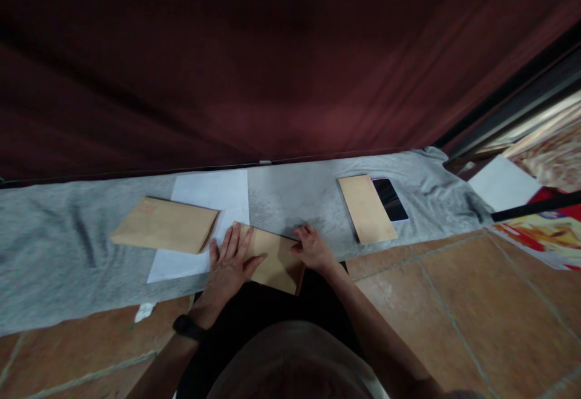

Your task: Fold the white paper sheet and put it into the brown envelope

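A brown envelope (276,260) lies on the grey cloth (68,253) right in front of me. My left hand (229,263) rests flat on its left end, fingers stretched out and apart. My right hand (313,247) presses its upper right corner with curled fingers. A black watch (187,326) sits on my left wrist. Under the envelope's left side lies a white sheet of paper (204,217). A stack of brown envelopes (166,224) overlaps that sheet on the left.
Another brown envelope (367,208) lies to the right beside a dark phone (390,199). A dark red curtain (272,60) hangs behind the cloth. Brown floor tiles (454,314) lie at the near side, with a white scrap (145,310) and colourful papers (540,232) at right.
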`<state>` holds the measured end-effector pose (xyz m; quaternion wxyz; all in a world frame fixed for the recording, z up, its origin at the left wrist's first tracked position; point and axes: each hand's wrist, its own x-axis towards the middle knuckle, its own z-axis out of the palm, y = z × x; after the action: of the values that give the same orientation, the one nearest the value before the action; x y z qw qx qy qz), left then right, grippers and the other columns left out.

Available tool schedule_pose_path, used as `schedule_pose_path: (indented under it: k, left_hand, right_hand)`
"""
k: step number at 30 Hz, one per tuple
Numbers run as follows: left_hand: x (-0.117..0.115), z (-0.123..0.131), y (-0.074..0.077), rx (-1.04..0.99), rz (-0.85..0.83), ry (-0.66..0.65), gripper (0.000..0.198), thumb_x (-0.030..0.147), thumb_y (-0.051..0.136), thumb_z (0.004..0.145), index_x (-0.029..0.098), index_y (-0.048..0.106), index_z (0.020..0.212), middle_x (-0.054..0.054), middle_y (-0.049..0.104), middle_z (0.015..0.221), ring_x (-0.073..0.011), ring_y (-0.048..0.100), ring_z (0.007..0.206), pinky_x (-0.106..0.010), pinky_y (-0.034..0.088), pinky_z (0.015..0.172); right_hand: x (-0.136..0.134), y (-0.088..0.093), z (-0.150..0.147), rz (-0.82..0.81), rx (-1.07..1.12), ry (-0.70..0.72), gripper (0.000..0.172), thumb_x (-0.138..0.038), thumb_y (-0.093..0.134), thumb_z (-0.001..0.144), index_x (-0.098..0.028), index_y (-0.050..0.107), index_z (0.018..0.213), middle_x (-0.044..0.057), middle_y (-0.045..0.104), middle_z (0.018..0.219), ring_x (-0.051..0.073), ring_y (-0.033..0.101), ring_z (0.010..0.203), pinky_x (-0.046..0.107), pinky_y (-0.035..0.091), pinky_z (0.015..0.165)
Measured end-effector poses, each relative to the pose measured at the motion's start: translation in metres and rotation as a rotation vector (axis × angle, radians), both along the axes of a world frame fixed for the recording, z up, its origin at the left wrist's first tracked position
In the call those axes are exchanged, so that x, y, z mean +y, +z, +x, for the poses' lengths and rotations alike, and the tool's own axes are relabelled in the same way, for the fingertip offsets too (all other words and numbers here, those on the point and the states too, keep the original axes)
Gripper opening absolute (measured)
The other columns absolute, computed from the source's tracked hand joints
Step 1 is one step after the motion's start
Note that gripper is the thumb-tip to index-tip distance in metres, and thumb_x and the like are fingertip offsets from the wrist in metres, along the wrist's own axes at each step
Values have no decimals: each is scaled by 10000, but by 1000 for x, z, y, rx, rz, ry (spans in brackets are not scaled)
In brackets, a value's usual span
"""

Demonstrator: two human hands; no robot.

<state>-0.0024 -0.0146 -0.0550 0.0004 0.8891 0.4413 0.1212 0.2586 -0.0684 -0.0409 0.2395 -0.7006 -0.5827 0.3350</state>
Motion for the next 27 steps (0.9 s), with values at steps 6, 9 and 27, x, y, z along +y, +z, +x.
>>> schedule_pose_path:
  k: [6, 9, 27]
  left_hand:
    - [-1, 4, -2, -104, -12, 132, 807, 633, 477, 957, 202, 256, 1603, -226, 280, 1641, -409, 322, 1492, -678, 225, 1169]
    - [2, 2, 1, -274, -70, 164, 808, 630, 529, 936, 186, 323, 1579, -228, 352, 1609, -391, 409, 1444, -597, 315, 1165]
    - [23, 94, 42, -1195, -1030, 105, 581, 519, 663, 855, 202, 595, 1336, -74, 768, 1068, -236, 714, 988, -382, 574, 896]
  right_hand:
    - [-6, 0, -12, 8, 139, -52, 145, -77, 668, 750, -205, 625, 805, 56, 644, 944, 224, 585, 961, 366, 439, 921]
    - [-11, -2, -8, 51, 285, -80, 96, -127, 620, 796, -220, 608, 777, 3, 626, 820, 175, 585, 812, 310, 445, 804]
    - [-16, -15, -1, 227, 969, -501, 362, -545, 721, 749, -254, 568, 900, -37, 644, 757, 160, 611, 678, 276, 504, 677]
